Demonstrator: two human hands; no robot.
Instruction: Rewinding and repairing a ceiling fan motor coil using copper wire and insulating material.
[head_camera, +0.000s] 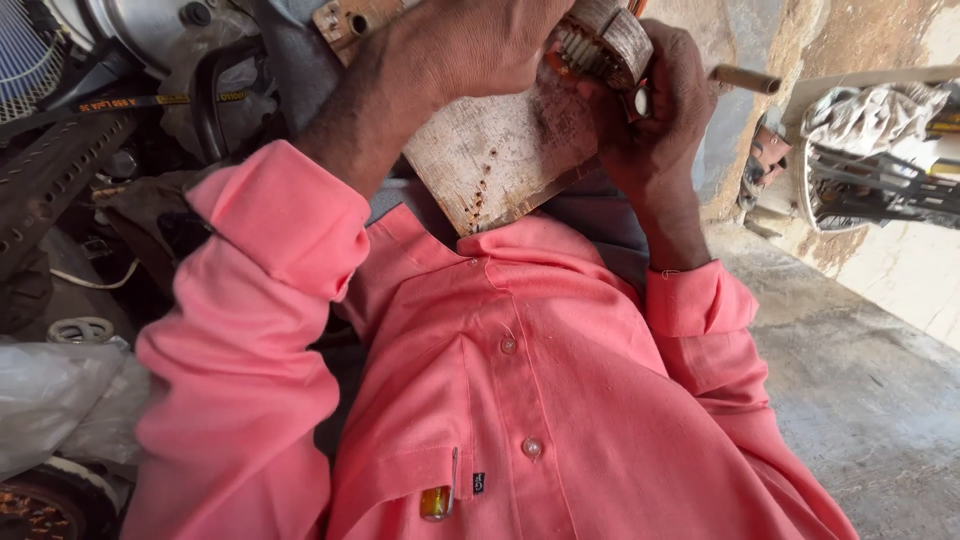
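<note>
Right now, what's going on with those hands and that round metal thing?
A person in a pink shirt holds a round metal part against a worn wooden board. The right hand cups the part from below; the left hand presses on top. A small tool sits clipped in the shirt pocket.

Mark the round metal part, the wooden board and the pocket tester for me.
round metal part (612, 40), head view, its grey outer band.
wooden board (490, 160), head view, its bare face.
pocket tester (437, 500), head view, its amber handle.
</note>
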